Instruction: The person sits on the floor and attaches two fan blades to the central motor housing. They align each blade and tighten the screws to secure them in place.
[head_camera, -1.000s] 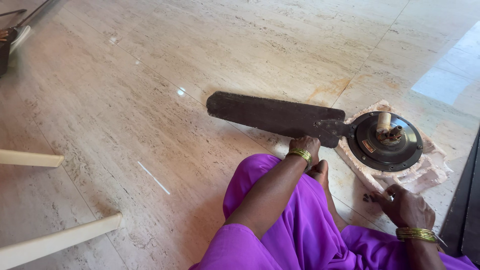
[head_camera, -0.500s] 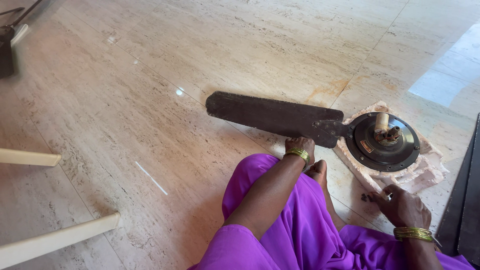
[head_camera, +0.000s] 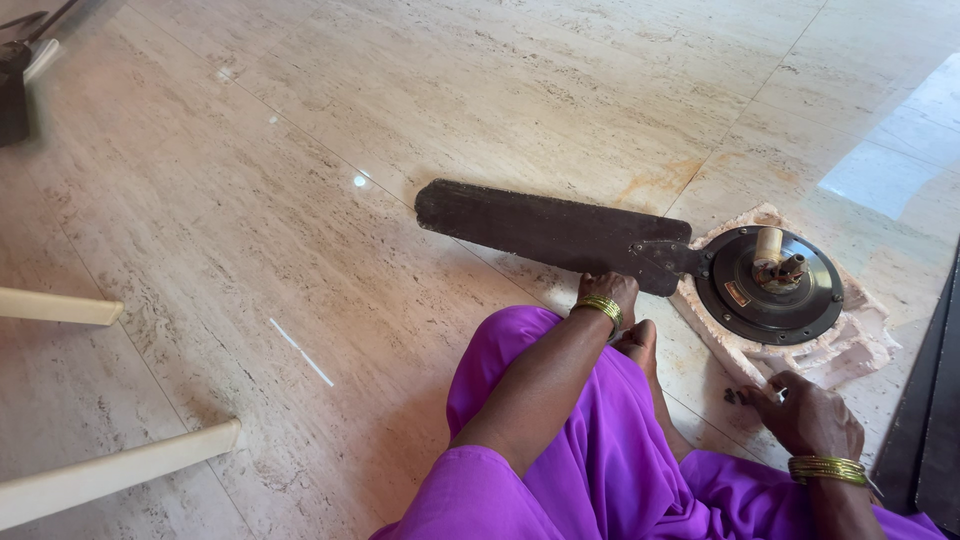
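Two hands flank the ceiling fan motor (head_camera: 770, 285): left hand (head_camera: 607, 290), grip curled on the near edge of the dark fan blade (head_camera: 545, 232) stretching leftward; right hand (head_camera: 805, 412), nearer, fingers loosely bent over small screws (head_camera: 735, 397).

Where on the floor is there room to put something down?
The widest bare floor lies beyond and left of the dark fan blade. It is crowded by the fan motor on its pale cloth, where the right hand touches small dark bits and the left hand grips the blade.
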